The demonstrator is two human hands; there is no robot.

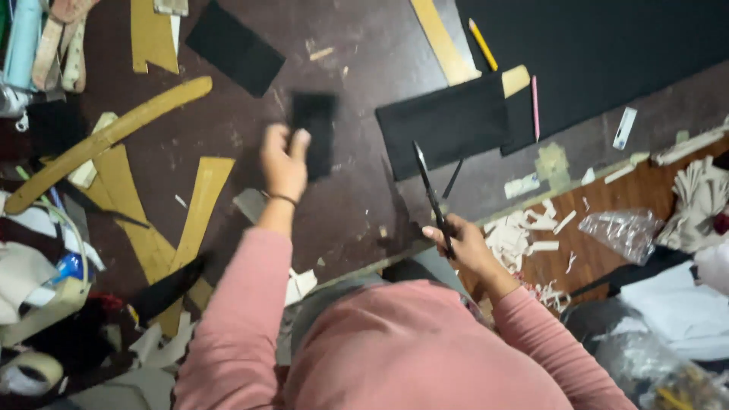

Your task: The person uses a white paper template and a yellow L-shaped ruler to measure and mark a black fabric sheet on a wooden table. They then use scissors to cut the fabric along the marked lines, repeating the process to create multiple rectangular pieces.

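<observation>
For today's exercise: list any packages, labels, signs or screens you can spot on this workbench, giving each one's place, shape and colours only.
Small label: upper right on the dark table, narrow white rectangle with a blue patch.
Plastic bag: right, on the brown wood, clear and crumpled.
No signs or screens show.

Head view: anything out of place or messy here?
Yes. Pale offcuts lie scattered by the right hand, which holds open scissors. Tan pattern strips sprawl at odd angles. The black piece in the left hand is blurred. A yellow pencil lies loose on the black sheet.
</observation>
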